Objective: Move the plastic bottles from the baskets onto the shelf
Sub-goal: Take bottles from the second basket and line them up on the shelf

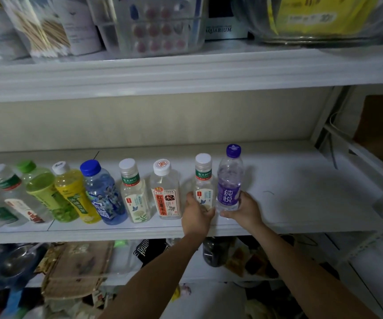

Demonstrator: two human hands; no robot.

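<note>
A row of several plastic bottles stands along the front of the white middle shelf (301,192). My left hand (197,215) grips the base of a clear bottle with a white cap and green neck band (204,178). Right beside it, my right hand (245,210) holds the bottom of a clear bottle with a purple cap and purple label (229,180). Both bottles are upright on the shelf. To their left stand a red-labelled bottle (166,194), another white-capped one (135,194), a blue one (104,194) and a yellow one (75,194). No basket is in view.
The shelf's right half is bare white surface up to a metal upright (324,125). The upper shelf (186,72) carries clear boxes and a glass bowl (319,26). Below the middle shelf lie bags, metal bowls (13,261) and clutter.
</note>
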